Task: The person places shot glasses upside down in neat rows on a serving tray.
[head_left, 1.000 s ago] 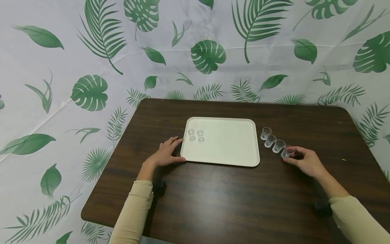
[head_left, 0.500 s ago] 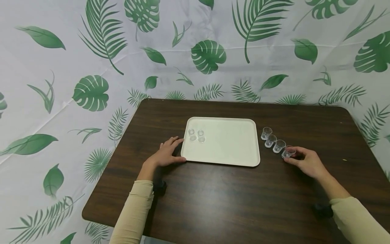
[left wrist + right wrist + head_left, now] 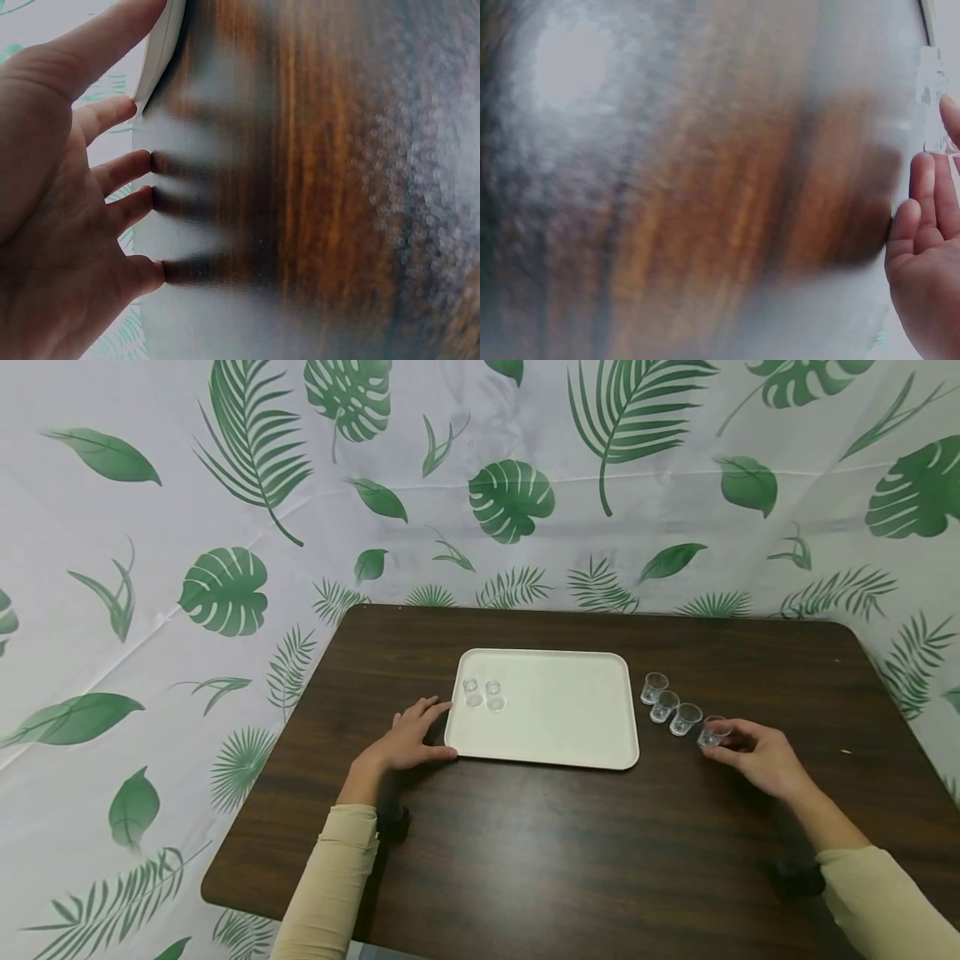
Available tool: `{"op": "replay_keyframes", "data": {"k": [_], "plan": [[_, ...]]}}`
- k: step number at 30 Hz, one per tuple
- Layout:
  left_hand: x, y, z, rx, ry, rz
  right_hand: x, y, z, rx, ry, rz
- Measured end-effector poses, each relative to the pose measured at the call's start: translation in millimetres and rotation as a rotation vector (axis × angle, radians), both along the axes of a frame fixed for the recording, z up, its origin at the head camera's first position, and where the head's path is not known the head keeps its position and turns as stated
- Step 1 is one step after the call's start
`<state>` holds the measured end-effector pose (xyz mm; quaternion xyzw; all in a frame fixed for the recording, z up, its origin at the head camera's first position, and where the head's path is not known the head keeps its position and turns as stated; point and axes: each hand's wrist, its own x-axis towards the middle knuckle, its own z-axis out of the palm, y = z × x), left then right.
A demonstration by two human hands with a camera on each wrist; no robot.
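My right hand [image 3: 761,760] pinches a small clear shot glass [image 3: 712,732] between thumb and fingers, low at the table. Three similar shot glasses [image 3: 686,719] stand in a slanting row beside it, a narrow gap apart from the held one. My left hand [image 3: 408,735] lies spread at the left side of a cream tray [image 3: 558,752], thumb and index finger touching its rim. In the left wrist view its other fingertips [image 3: 142,199] rest on the table. Two clear shot glasses [image 3: 493,696] sit toward the tray's left side. The right wrist view shows little of the held glass.
The dark wood-grain table [image 3: 555,860] reaches back to a white cloth [image 3: 420,527] printed with green leaves. Between the tray and the row of glasses runs a narrow strip of table.
My right hand has shifted slightly to the right with the pinched shot glass, widening the gap to its neighbour. My left hand and the tray stay where they were.
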<state>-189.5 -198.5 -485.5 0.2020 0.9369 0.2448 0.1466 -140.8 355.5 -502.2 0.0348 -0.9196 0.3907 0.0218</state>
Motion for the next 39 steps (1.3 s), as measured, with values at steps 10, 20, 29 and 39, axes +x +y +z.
{"op": "replay_keyframes", "data": {"k": [10, 20, 29, 39], "plan": [[-0.6, -0.7, -0.4, 0.001, -0.008, 0.002, 1.1, 9, 21.1, -0.129, -0.07, -0.062], [-1.2, 0.1, -0.4, -0.005, 0.004, -0.003, -12.9, 2, 57.0, -0.176, -0.018, -0.122], [0.9, 0.3, 0.6, 0.006, -0.001, -0.002, -33.7, -40, 73.9, -0.181, 0.091, -0.063], [1.2, 1.5, 0.1, 0.015, -0.001, -0.001, -52.9, -104, 72.9, -0.083, 0.106, 0.014]]}}
